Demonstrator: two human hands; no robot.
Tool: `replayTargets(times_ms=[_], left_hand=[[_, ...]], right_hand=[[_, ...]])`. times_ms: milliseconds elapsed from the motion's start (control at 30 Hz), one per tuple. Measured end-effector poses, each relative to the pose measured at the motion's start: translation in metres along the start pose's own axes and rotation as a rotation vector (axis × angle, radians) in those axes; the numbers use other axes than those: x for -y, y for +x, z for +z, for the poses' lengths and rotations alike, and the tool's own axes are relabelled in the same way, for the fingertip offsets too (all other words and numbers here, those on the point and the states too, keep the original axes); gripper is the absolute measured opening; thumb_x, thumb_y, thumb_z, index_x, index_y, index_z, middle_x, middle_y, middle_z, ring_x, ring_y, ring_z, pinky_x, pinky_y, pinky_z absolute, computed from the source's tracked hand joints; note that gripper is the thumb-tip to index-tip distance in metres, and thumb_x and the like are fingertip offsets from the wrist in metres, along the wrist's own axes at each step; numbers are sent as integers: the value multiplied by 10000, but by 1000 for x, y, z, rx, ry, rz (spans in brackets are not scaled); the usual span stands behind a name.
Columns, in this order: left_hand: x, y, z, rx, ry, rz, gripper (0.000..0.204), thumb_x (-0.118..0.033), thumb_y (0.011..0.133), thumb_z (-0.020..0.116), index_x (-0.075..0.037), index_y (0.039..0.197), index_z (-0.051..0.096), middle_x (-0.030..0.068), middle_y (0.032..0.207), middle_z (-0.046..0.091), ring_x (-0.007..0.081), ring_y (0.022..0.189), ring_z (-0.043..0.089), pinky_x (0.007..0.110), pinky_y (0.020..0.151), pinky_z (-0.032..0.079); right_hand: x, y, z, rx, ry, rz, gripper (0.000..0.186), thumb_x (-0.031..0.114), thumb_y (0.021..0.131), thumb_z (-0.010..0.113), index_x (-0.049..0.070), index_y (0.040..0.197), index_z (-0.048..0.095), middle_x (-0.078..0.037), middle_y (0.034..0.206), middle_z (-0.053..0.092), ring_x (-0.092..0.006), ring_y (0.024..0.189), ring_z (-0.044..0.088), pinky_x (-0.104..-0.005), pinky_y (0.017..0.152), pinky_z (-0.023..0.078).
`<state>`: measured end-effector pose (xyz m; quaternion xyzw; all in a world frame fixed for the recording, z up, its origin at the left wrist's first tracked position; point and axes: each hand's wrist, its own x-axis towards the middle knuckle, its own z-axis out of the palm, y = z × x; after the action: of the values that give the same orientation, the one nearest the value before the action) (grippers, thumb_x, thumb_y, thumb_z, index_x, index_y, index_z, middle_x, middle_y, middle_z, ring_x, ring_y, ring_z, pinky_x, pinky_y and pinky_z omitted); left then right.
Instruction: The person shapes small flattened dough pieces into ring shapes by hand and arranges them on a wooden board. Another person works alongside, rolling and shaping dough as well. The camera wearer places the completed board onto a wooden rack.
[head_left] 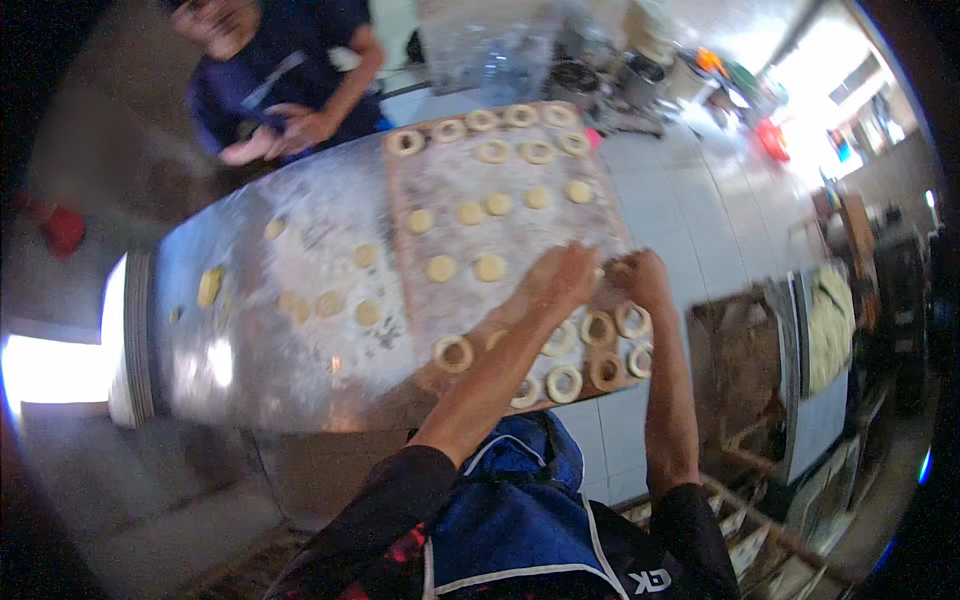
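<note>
Facing each other just right of centre in the frame, your left hand (572,275) and right hand (640,278) hover close together over the right side of the floured board (450,180). Fingers look curled in on both, but blur swallows the tips; a small pale patch (600,271) shows in the gap, possibly dough, and whether you're gripping it, I can't tell.

Now the relation that counts: a dough ring (621,325) lies just below your fingers in the frame, beside the right wrist, so your right hand is the nearer one. It's round, no long axis to speak of. Pale body, open hole, fairly even outline as far as the blur lets on.

More rings fill the lower right of the board around it, some partly covered by your left forearm (500,370), which slants up from the bottom; your right forearm (671,400) rises more steeply.

Outward we go: solid dough discs (490,268), pale yellow, sit in loose rows across the middle. Beyond them, another set of rings runs along the board's upper edge. Off to the left, the metal table (250,350) shows streaks of flour and a few scattered discs. And at upper left, a co-worker (270,85) in a dark shirt stands at the table's far side.
</note>
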<state>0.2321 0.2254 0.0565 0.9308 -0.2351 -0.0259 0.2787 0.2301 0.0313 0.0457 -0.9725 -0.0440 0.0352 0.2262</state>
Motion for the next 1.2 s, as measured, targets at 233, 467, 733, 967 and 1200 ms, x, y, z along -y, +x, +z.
replayTargets(times_ms=[233,467,733,967,1200], left_hand=[[90,-162,-66,-442,-481,-387,350,-193,768,757,-78,1081,651,157,947,694,316,870,678,412,784,523],[205,-321,-144,-724,87,-563,274,-25,797,685,-20,1064,622,166,969,669,356,908,658,417,810,509],[189,-343,-142,-563,-727,-539,270,-103,840,717,12,1075,646,129,1009,682,211,947,664,343,830,527],[183,-325,-142,-453,-1021,-491,196,-74,927,633,23,1095,600,90,982,676,147,888,643,304,779,529],[174,-310,-123,-664,-1700,-559,368,-21,943,584,-69,1261,405,70,1008,596,161,906,596,321,763,513]], right_hand=[[135,-38,44,130,368,-192,289,153,706,770,23,954,700,-186,929,703,-351,861,685,-399,748,532],[340,-65,176,126,324,-507,212,122,737,708,-5,896,648,-223,842,652,-402,850,643,-481,780,509],[351,-71,172,417,731,-199,238,34,786,734,-22,924,549,-165,831,673,-291,823,695,-389,730,574],[372,-98,168,172,1000,40,415,-25,765,738,-20,1114,512,-156,922,699,-208,846,704,-331,726,575],[385,-102,133,277,911,-59,442,-33,773,687,8,1173,503,-137,914,670,-199,788,661,-314,711,529]])
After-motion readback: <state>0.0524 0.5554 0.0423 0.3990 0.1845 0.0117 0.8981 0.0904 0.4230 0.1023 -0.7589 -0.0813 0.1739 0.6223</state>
